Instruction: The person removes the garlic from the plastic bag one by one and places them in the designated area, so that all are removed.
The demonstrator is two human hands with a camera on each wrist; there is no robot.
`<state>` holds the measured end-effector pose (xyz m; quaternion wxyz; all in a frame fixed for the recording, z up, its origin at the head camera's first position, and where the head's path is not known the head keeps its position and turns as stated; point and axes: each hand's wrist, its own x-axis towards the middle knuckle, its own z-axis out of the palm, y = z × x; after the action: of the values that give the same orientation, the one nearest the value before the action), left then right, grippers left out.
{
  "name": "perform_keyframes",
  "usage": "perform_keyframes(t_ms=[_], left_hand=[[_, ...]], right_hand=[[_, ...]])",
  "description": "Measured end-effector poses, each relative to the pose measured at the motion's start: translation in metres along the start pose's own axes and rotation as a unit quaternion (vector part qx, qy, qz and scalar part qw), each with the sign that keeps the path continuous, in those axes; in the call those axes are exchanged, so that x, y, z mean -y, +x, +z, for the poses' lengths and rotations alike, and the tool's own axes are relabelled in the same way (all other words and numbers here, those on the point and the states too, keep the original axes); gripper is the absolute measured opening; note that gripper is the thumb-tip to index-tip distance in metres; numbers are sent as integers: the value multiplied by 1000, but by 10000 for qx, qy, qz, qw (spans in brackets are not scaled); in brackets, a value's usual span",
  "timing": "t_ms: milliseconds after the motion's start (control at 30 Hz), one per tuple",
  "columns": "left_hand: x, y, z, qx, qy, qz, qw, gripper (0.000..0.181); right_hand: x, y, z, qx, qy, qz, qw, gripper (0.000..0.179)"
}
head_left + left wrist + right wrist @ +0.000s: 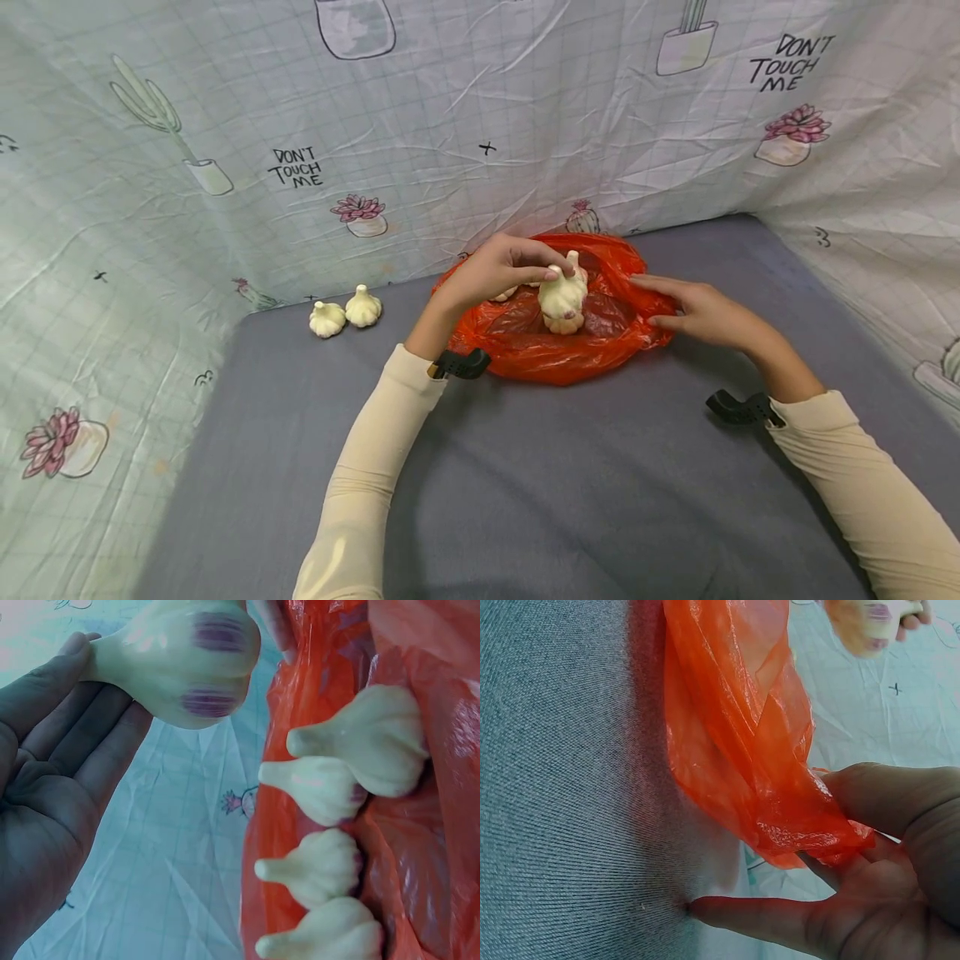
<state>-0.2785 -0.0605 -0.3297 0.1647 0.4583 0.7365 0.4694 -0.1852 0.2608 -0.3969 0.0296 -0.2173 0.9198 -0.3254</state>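
My left hand [501, 268] pinches a garlic bulb [564, 297] by its stem, over the mouth of a red plastic bag [551, 371]. Purple streaks mark the pale bulb [191, 656] in the left wrist view. Several other garlic bulbs [319, 866] lie inside the bag, their stems pointing the same way. At the bag's right side, my right hand [705, 312] grips the crumpled rim. The right wrist view has the red film [802, 817] between thumb and fingers, with one finger [757, 915] stretched out at the grey cloth.
Two garlic bulbs [363, 307] sit side by side on the grey tabletop [300, 467], left of the bag. A printed fabric backdrop [450, 108] rises close behind the bag and along both sides. Each wrist carries a black mount [738, 408].
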Motion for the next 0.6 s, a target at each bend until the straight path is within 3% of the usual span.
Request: perform_keyframes(t_ms=[467, 600], left_hand=[[1, -29, -5, -355, -46, -185, 9992, 16], [1, -36, -7, -466, -117, -398, 9981, 18]], right_hand=[[-1, 0, 2, 69, 84, 95, 9999, 59], [-1, 0, 2, 64, 68, 46, 9999, 60]])
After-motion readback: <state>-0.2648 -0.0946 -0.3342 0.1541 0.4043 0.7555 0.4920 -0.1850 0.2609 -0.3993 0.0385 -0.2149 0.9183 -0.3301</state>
